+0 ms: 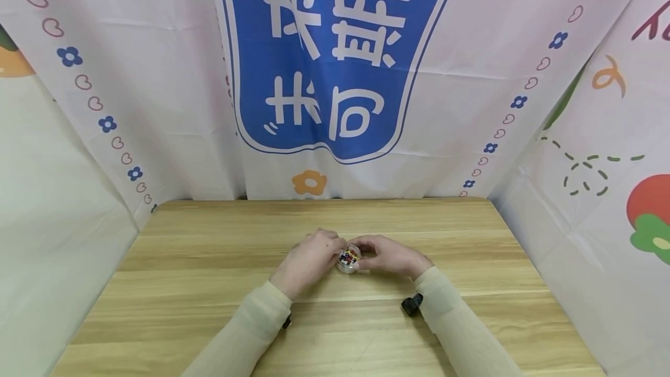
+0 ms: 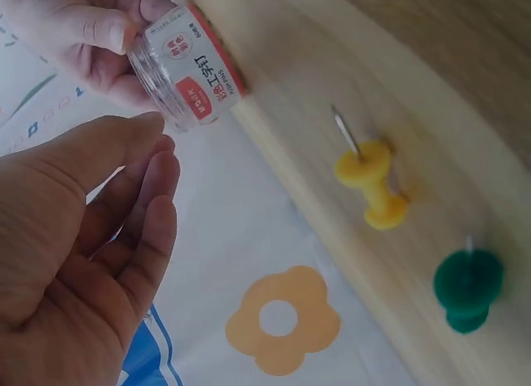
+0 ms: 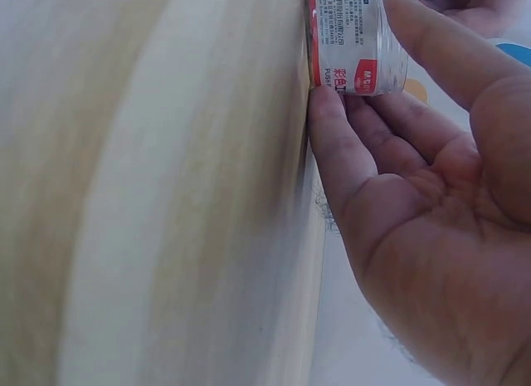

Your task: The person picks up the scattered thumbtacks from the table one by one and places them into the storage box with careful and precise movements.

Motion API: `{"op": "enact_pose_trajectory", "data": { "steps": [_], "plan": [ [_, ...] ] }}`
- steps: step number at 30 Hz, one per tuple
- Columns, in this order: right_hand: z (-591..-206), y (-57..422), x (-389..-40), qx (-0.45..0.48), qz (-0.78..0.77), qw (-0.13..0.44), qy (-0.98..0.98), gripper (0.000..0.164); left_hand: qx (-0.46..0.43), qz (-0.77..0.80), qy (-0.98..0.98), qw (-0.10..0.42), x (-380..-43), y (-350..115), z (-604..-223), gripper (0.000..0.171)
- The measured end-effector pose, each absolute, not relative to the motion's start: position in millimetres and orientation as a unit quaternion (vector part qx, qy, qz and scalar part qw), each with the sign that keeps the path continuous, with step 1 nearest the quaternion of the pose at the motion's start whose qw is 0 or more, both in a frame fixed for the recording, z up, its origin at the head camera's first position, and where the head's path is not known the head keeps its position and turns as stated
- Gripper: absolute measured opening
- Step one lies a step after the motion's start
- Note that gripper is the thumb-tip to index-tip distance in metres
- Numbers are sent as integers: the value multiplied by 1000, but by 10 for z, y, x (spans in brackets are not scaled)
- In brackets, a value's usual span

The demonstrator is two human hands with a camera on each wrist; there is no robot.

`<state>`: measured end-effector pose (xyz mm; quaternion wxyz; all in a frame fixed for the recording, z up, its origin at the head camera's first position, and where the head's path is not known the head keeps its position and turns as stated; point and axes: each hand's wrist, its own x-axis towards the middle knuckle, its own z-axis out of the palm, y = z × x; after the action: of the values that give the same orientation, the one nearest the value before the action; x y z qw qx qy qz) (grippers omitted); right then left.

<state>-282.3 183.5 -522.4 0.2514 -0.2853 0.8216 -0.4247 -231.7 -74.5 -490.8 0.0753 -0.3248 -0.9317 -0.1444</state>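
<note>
A small clear jar [image 1: 346, 270] of colored push pins [image 1: 348, 257] stands upright on the wooden table, its mouth uncovered. My right hand [image 1: 391, 256] grips it from the right, with thumb and fingers on opposite sides of the white and red label [image 3: 348, 37]. At the jar's left rim is my left hand [image 1: 313, 256]. Its thumb and fingertips come together in the left wrist view; I cannot tell whether a pin is between them. Near that wrist, a yellow push pin [image 2: 369, 183] and a green push pin [image 2: 467, 288] lie on the table.
The wooden table [image 1: 209, 284] reaches back to a white curtain [image 1: 178, 103] with a blue printed panel. More printed cloth [image 1: 570, 179] hangs along the right side. A small black device [image 1: 412, 305] is worn at my right wrist.
</note>
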Motion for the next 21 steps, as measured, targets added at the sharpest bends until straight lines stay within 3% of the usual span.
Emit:
{"op": "enact_pose_trajectory", "data": {
  "steps": [7,21],
  "plan": [
    [-5290,1880,-2880,-327,-410,233,819,64,-320,-148,-934,60,-2321,-790,-4875,14],
    [-5222,1824,-2817,-290,-421,253,821,60,-358,-135,-924,10,-2290,-1069,-4677,22]
  ]
}}
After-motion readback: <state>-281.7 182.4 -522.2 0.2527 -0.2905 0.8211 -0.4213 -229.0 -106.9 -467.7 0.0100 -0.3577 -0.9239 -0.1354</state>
